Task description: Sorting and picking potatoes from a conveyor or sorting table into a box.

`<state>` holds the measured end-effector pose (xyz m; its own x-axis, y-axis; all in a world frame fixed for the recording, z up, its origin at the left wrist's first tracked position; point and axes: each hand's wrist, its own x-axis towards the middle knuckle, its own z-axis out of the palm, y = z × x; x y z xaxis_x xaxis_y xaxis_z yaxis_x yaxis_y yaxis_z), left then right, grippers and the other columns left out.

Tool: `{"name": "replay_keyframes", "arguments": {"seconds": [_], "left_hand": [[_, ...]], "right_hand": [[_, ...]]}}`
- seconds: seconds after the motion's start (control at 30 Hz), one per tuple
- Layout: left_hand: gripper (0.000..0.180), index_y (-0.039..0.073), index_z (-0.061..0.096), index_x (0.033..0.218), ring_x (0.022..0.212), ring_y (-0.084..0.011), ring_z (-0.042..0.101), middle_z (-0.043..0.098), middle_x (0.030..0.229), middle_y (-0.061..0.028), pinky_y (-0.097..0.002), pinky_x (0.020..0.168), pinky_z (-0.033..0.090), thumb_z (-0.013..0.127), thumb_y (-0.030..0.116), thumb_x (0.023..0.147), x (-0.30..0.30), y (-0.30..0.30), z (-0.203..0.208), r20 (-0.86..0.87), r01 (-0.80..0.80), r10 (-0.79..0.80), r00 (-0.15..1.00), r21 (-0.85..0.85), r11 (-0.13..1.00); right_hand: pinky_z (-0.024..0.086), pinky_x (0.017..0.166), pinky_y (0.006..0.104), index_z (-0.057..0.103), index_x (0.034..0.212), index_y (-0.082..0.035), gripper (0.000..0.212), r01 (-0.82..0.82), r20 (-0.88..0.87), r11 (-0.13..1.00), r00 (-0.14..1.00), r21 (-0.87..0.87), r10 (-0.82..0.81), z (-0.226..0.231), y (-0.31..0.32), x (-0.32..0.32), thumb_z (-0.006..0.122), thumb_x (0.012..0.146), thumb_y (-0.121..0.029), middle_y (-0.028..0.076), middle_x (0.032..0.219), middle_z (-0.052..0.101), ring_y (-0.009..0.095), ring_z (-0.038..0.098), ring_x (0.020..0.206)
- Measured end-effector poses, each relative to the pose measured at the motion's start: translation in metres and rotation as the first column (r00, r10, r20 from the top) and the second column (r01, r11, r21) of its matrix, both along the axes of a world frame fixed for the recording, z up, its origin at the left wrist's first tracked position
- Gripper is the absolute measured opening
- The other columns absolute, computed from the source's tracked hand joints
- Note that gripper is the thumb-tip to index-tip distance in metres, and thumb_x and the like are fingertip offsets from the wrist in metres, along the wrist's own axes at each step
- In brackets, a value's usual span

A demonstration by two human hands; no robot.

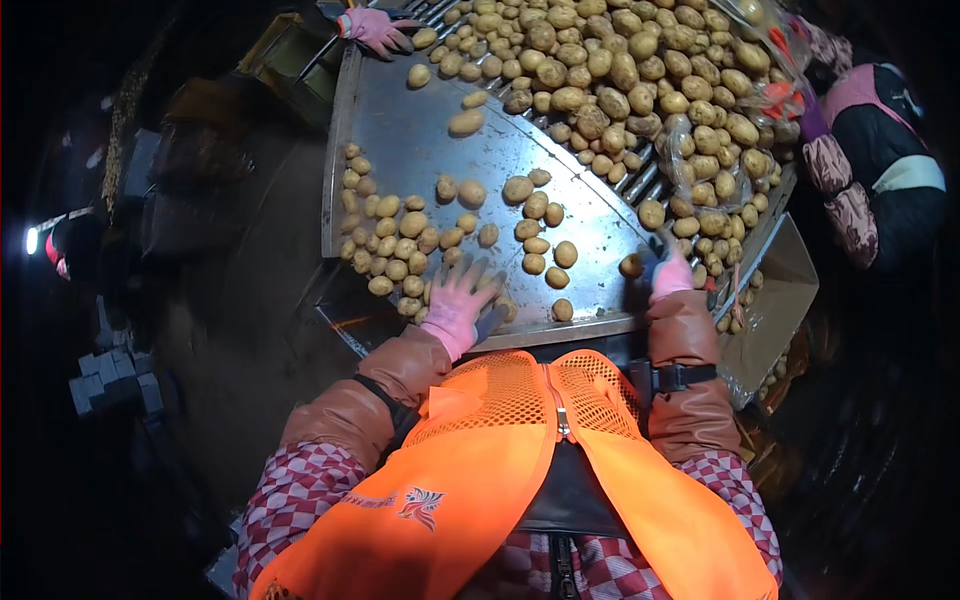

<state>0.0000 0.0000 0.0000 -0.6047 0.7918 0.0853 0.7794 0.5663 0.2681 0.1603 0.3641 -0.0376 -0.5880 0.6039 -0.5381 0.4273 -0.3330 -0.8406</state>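
My left hand [462,304], in a pink glove with dark grey fingers, lies with its fingers spread at the near edge of a metal sorting table [600,215]. It touches the lower end of a cluster of potatoes [397,247]. My right hand [671,274], gloved alike, is at the table's right side, fingers apart and partly blurred. Just left of its thumb sits a single brownish potato [631,265], and no potato shows in its grasp. Between my hands, several loose potatoes [535,245] lie scattered on the metal.
A large potato heap [620,70] covers the roller bars at the back. Another person's gloved hand [376,30] is at the table's far left corner. A second person [870,150] stands at the right, near a clear plastic bag [700,165]. An open cardboard box [775,300] stands below the right edge.
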Motion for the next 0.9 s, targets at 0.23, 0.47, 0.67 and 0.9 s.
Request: {"name": "replay_keyframes", "arguments": {"seconds": [0.23, 0.47, 0.67, 0.9], "left_hand": [[0.04, 0.015, 0.066, 0.127, 0.133, -0.037, 0.046, 0.06, 0.131, -0.0132, -0.0498, 0.109, 0.035, 0.066, 0.024, 0.088, -0.064, 0.054, 0.029, -0.056, -0.262, 0.272, 0.961, 0.145, 0.954], [0.043, 0.021, 0.062, 0.133, 0.126, -0.037, 0.054, 0.052, 0.142, -0.0176, -0.0467, 0.108, 0.041, 0.057, 0.011, 0.092, -0.258, 0.125, -0.031, 0.067, -0.534, 0.535, 0.842, -0.029, 0.845], [0.035, 0.017, 0.063, 0.131, 0.095, -0.021, 0.066, 0.07, 0.112, -0.0124, -0.0313, 0.089, 0.051, 0.063, 0.028, 0.098, -0.158, 0.184, 0.012, 0.654, -0.117, -0.043, 0.755, 0.2, 0.973], [0.051, 0.023, 0.062, 0.134, 0.134, -0.0417, 0.046, 0.051, 0.144, -0.0216, -0.048, 0.11, 0.041, 0.073, 0.028, 0.085, -0.138, 0.29, 0.075, 0.007, 0.091, -0.092, 0.996, 0.07, 0.993]], "right_hand": [[0.052, 0.095, 0.038, 0.05, 0.143, -0.006, 0.062, -0.659, 0.227, 0.669, 0.749, 0.343, 0.622, 0.044, -0.097, -0.039, 0.072, 0.091, -0.03, 0.02, 0.128, 0.064, 0.031, 0.066, 0.111], [0.056, 0.087, 0.0418, 0.04, 0.15, -0.011, 0.062, -0.4, -0.203, 0.803, 0.917, -0.442, 0.344, 0.054, -0.091, -0.054, 0.066, 0.096, -0.023, 0.016, 0.13, 0.06, 0.03, 0.065, 0.108], [0.05, 0.098, 0.0499, 0.038, 0.152, -0.019, 0.071, -0.173, -0.423, 0.699, 0.883, -0.694, -0.201, 0.062, -0.066, -0.028, 0.066, 0.093, -0.047, 0.015, 0.141, 0.05, 0.034, 0.052, 0.126], [0.051, 0.094, 0.0376, 0.048, 0.145, -0.016, 0.05, -0.203, -0.531, 0.864, 0.843, -0.461, -0.085, 0.018, -0.056, -0.016, 0.058, 0.096, -0.007, 0.017, 0.139, 0.052, 0.029, 0.055, 0.121]]}}
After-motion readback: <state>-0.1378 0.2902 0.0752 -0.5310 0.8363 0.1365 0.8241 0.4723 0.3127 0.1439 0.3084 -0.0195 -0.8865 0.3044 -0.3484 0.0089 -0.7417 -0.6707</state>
